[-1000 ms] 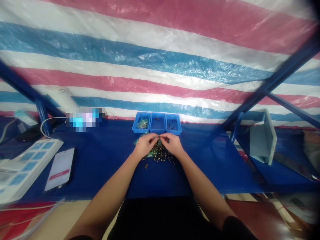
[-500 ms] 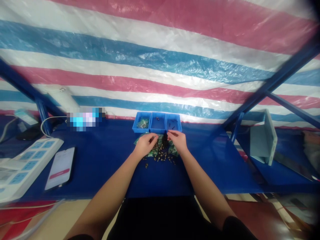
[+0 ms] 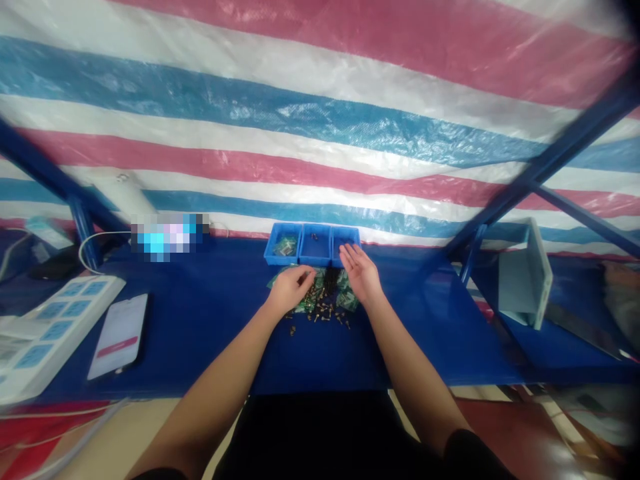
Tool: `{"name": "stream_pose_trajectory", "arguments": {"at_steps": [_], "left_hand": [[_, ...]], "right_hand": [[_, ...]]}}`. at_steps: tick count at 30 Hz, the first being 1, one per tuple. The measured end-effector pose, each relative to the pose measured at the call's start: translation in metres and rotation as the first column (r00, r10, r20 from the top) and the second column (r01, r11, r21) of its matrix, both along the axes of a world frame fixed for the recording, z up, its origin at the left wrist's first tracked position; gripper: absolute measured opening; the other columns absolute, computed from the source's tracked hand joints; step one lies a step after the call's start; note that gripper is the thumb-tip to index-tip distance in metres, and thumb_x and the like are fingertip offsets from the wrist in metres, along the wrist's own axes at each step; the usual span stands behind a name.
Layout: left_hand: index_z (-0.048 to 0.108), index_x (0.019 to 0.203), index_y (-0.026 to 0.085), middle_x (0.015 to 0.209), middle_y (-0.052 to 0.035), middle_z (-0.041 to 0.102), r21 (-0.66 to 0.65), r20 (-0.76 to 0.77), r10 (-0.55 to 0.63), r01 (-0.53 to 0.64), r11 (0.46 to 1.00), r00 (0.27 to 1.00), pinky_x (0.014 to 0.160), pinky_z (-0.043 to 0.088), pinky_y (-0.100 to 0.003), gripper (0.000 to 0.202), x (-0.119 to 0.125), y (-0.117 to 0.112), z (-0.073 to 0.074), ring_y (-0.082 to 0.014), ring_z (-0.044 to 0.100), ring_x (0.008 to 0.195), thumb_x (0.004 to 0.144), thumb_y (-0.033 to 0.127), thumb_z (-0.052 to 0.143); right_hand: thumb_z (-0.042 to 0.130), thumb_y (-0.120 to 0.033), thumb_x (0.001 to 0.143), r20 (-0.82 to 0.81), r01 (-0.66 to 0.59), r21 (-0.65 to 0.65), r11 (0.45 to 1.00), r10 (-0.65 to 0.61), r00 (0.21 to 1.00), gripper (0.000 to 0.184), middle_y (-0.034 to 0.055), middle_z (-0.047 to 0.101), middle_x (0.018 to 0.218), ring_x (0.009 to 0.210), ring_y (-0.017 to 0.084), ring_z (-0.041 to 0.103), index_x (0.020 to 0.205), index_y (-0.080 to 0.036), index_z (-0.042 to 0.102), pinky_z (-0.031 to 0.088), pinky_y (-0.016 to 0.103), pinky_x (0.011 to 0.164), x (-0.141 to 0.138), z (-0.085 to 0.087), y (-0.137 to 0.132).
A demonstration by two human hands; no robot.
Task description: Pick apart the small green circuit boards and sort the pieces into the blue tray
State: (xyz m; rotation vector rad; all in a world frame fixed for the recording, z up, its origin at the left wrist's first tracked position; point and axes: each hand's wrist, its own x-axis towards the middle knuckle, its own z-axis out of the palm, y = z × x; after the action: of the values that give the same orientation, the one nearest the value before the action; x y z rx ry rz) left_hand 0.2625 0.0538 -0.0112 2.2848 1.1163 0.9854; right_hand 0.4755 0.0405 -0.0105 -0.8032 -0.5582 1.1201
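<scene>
My left hand (image 3: 291, 291) rests at the left of a pile of small parts, its thumb and fingers curled together; whatever they hold is hidden. My right hand (image 3: 364, 276) is spread, palm showing, with its fingertips over the front of the right blue bin (image 3: 346, 235). Between the hands lie brass-coloured small pieces (image 3: 323, 313), dark screw-like pieces (image 3: 331, 280) and green board-like pieces (image 3: 347, 298). Behind them, the left blue bin (image 3: 273, 256) holds greenish pieces, and the middle blue bin (image 3: 316, 251) has a small dark piece or two near its back.
A phone (image 3: 119, 337) and a white power strip (image 3: 60, 327) lie at the left of the blue table (image 3: 210, 320). A grey-white stand-like object (image 3: 525, 283) is at the right. Blue frame bars (image 3: 510, 193) slope up beside a striped plastic sheet (image 3: 320, 120).
My right hand has opened from a pinch above the pile and turned palm up, its fingertips shifting forward over the right bin. My left hand stays in nearly the same place.
</scene>
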Motion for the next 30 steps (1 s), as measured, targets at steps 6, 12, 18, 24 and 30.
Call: {"name": "stream_pose_trajectory", "arguments": {"at_steps": [6, 12, 18, 24, 30], "left_hand": [[0.068, 0.096, 0.020, 0.075, -0.0011, 0.068, -0.008, 0.005, 0.031, -0.031, 0.999, 1.000, 0.065, 0.047, -0.025, 0.028, -0.002, 0.002, 0.001, -0.0150, 0.061, 0.065, 0.093, 0.041, 0.048], [0.068, 0.096, 0.021, 0.077, -0.0019, 0.069, 0.016, -0.017, 0.026, -0.025, 1.000, 1.000, 0.066, 0.047, -0.026, 0.028, -0.001, 0.000, 0.001, -0.0160, 0.062, 0.068, 0.094, 0.040, 0.048], [0.068, 0.096, 0.021, 0.076, -0.0019, 0.069, 0.010, -0.027, 0.018, -0.017, 1.000, 0.999, 0.065, 0.046, -0.026, 0.027, 0.000, -0.001, 0.004, -0.0159, 0.061, 0.068, 0.094, 0.040, 0.048], [0.068, 0.096, 0.020, 0.076, -0.0020, 0.069, 0.017, -0.033, 0.016, -0.015, 1.000, 0.999, 0.065, 0.047, -0.026, 0.028, 0.000, -0.001, 0.005, -0.0159, 0.062, 0.067, 0.094, 0.040, 0.048], [0.068, 0.096, 0.021, 0.078, -0.0019, 0.070, 0.011, -0.035, 0.019, -0.019, 1.000, 0.999, 0.066, 0.046, -0.026, 0.027, 0.001, -0.001, 0.002, -0.0164, 0.062, 0.069, 0.094, 0.040, 0.049]], "right_hand": [[0.059, -0.036, 0.083, 0.811, 0.141, 0.018, 0.990, -0.097, 0.577, 0.025, 0.0040, 0.072, 0.078, 0.068, 0.017, 0.066, 0.094, -0.018, 0.071, 0.055, 0.032, 0.071, 0.018, -0.007, -0.002], [0.060, -0.032, 0.083, 0.991, -0.022, -0.123, 0.992, 0.122, -0.059, 0.028, 0.0013, 0.072, 0.079, 0.071, 0.017, 0.064, 0.108, -0.026, 0.072, 0.049, 0.026, 0.067, 0.008, -0.007, -0.011], [0.056, -0.030, 0.087, 0.970, 0.048, -0.165, 0.985, 0.171, -0.174, 0.023, 0.0039, 0.072, 0.089, 0.078, 0.018, 0.064, 0.102, -0.025, 0.073, 0.048, 0.027, 0.070, 0.005, -0.010, -0.009], [0.053, -0.026, 0.089, 0.978, 0.049, -0.129, 0.990, 0.135, -0.159, 0.020, 0.0044, 0.070, 0.089, 0.082, 0.018, 0.063, 0.095, -0.024, 0.073, 0.047, 0.027, 0.076, 0.007, -0.015, -0.007], [0.053, -0.026, 0.089, 0.968, 0.033, -0.163, 0.986, 0.166, -0.190, 0.021, 0.0036, 0.069, 0.092, 0.079, 0.018, 0.061, 0.098, -0.025, 0.072, 0.045, 0.026, 0.069, 0.007, -0.012, -0.008]]}}
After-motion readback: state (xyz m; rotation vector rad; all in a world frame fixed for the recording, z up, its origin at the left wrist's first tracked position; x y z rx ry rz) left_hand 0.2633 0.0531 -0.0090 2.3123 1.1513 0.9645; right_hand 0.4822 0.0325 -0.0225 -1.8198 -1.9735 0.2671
